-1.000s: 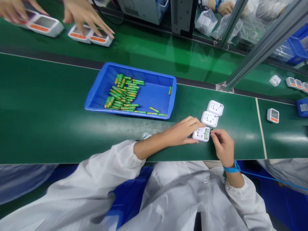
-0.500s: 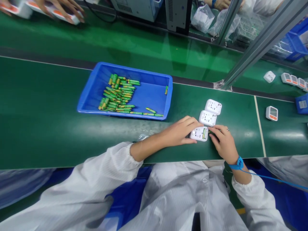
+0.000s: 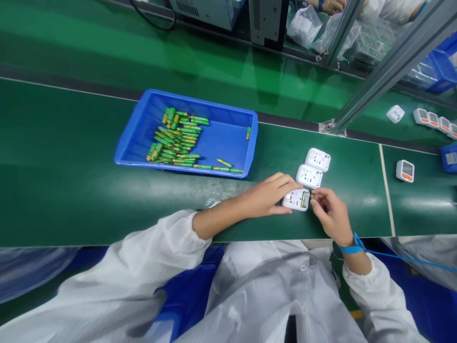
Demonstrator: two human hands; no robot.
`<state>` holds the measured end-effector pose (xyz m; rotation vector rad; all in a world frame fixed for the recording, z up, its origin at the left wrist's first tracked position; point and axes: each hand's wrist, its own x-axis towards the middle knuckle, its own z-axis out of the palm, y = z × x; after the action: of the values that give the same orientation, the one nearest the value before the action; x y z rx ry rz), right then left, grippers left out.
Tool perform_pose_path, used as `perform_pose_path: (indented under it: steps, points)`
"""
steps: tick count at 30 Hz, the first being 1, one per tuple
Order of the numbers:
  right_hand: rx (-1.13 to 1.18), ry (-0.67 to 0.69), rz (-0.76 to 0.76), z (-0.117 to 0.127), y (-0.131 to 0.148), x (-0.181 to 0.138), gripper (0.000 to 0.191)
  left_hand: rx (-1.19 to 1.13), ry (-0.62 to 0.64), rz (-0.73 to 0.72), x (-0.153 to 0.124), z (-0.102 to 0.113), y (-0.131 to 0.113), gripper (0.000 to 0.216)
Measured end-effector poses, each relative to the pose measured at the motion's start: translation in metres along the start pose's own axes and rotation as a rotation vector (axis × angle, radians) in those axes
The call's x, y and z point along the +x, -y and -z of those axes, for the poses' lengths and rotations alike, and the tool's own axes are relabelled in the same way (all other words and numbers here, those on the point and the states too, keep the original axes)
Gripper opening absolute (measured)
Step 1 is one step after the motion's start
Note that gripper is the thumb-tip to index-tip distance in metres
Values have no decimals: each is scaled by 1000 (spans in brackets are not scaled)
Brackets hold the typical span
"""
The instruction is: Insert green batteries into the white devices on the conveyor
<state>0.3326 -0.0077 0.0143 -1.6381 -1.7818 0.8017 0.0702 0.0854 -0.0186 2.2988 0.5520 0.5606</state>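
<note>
Right hand (image 3: 332, 216) back; device (image 3: 295, 199) between both

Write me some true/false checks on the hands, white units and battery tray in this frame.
1. The left hand grips the nearest white unit. True.
2. The right hand is inside the blue tray. False: its fingertips are at that unit's right edge.
3. The green batteries lie mostly at the tray's left end. True.
4. The three white units are stacked. False: they lie in a row on the green belt.
5. The blue wrist strap is on the left wrist. False: it is on the right wrist.
</note>
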Motion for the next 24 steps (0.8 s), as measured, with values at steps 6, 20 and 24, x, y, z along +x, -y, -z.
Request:
perform_pose_path:
  steps: [6, 20, 24]
  points:
    - [54, -200, -67, -25, -1, -10, 19, -22, 1, 27, -1, 2, -2, 66]
    - [-308, -21, 229, -20, 1, -31, 46, -7, -18, 49, 1, -2, -2, 67]
    - [-229, -63, 321, -10, 32, 7, 33, 20, -12, 0, 4, -8, 4, 61]
